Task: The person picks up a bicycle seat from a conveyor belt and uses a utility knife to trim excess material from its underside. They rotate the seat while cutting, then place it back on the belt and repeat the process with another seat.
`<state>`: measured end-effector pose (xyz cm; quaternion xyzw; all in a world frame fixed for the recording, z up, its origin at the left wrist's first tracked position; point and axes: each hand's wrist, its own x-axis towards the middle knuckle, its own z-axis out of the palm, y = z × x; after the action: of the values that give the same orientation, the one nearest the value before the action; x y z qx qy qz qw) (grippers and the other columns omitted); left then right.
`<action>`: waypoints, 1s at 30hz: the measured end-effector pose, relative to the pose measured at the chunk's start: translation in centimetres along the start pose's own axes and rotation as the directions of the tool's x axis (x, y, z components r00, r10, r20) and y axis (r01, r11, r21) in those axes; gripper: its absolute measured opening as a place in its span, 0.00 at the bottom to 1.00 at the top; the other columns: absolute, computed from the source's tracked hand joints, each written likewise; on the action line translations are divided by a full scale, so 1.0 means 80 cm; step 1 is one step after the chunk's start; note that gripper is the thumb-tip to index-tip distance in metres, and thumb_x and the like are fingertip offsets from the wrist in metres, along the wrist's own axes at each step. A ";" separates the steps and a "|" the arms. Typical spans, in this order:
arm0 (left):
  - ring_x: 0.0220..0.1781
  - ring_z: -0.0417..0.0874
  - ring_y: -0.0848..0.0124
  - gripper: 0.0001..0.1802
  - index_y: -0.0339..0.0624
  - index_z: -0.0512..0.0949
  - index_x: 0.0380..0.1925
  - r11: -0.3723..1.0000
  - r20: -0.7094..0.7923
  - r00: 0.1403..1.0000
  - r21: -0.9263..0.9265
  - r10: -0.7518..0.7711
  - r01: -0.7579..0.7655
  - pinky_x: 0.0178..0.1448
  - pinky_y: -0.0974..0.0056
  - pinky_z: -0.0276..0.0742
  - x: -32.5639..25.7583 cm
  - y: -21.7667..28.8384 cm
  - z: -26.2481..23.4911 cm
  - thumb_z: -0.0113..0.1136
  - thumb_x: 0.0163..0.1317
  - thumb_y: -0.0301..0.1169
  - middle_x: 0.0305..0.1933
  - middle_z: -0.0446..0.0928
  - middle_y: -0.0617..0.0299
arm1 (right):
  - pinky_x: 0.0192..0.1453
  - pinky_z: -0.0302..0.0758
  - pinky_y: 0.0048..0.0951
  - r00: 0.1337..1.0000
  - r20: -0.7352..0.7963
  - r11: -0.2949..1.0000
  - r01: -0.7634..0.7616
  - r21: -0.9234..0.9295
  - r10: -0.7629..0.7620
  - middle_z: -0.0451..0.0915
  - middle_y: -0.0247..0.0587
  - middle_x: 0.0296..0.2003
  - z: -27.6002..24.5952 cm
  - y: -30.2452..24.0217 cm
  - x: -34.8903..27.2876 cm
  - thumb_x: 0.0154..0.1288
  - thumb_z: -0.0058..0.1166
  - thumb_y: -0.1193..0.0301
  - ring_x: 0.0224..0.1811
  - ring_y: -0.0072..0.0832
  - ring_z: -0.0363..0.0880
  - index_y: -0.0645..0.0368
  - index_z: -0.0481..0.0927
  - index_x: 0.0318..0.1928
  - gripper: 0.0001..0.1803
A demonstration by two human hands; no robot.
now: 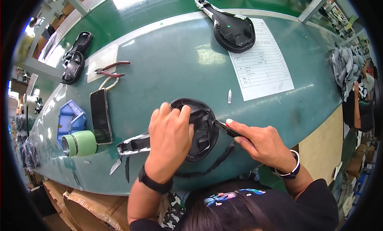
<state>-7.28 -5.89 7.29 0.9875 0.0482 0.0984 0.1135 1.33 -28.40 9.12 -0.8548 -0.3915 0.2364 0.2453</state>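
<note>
A black bicycle saddle (201, 129) lies upside down on the green table near me, its narrow nose (133, 145) pointing left. My left hand (169, 139) presses down on the saddle's underside, fingers curled over its far rim. My right hand (261, 141) grips a small dark blade tool (223, 127), the forefinger along its back, with the tip at the saddle's right edge. Thin black trimmed strips (217, 161) hang from the saddle over the table's front edge.
A second black saddle (233, 29) rests on a printed sheet (261, 61) at the back. On the left are pliers (111, 69), a phone (100, 115), a green cup (79, 143), a blue bin (70, 115), more saddles (76, 57). Cardboard boxes (91, 205) stand below.
</note>
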 end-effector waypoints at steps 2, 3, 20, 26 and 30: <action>0.25 0.75 0.62 0.14 0.42 0.76 0.32 0.998 0.020 0.998 -0.029 0.062 -0.061 0.37 0.60 0.69 0.006 -0.016 0.001 0.71 0.50 0.34 0.24 0.76 0.60 | 0.36 0.79 0.36 0.999 0.044 0.998 -0.024 -0.054 0.026 0.84 0.44 0.42 -0.002 -0.006 0.000 0.64 0.57 0.71 0.33 0.45 0.83 0.51 0.74 0.62 0.25; 0.27 0.75 0.63 0.14 0.44 0.77 0.31 0.990 0.042 0.991 -0.074 0.128 -0.124 0.39 0.59 0.68 0.007 -0.021 0.000 0.71 0.50 0.36 0.22 0.75 0.62 | 0.36 0.79 0.36 0.999 0.041 0.999 -0.014 -0.051 0.016 0.84 0.44 0.42 0.000 -0.007 -0.001 0.64 0.57 0.71 0.33 0.45 0.83 0.51 0.74 0.62 0.25; 0.30 0.76 0.71 0.07 0.45 0.83 0.30 0.877 -0.423 0.849 -0.211 0.316 -0.432 0.48 0.60 0.69 0.040 -0.040 0.044 0.69 0.49 0.28 0.29 0.78 0.68 | 0.34 0.73 0.46 0.998 0.059 0.957 -0.044 0.287 0.029 0.82 0.51 0.29 0.015 0.001 0.025 0.70 0.50 0.67 0.28 0.53 0.79 0.54 0.68 0.65 0.23; 0.32 0.80 0.69 0.09 0.44 0.82 0.31 0.885 -0.498 0.853 -0.314 0.156 -0.345 0.45 0.62 0.72 0.044 -0.042 0.050 0.70 0.48 0.26 0.29 0.79 0.68 | 0.32 0.74 0.43 0.956 0.159 0.831 -0.294 0.472 0.248 0.78 0.51 0.23 0.030 -0.020 0.005 0.73 0.47 0.68 0.24 0.49 0.79 0.56 0.63 0.66 0.24; 0.32 0.79 0.68 0.07 0.44 0.82 0.30 0.883 -0.498 0.866 -0.392 0.031 -0.257 0.44 0.62 0.71 0.040 -0.041 0.052 0.70 0.50 0.26 0.29 0.79 0.67 | 0.33 0.74 0.43 0.923 0.157 0.762 -0.379 0.525 0.351 0.79 0.52 0.24 0.051 -0.043 -0.012 0.73 0.48 0.67 0.26 0.52 0.80 0.57 0.59 0.68 0.27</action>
<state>-3.51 -3.25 3.11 0.8802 -0.0251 0.3558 0.3130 -3.60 -26.25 8.24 -0.8025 -0.1396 0.4020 0.4182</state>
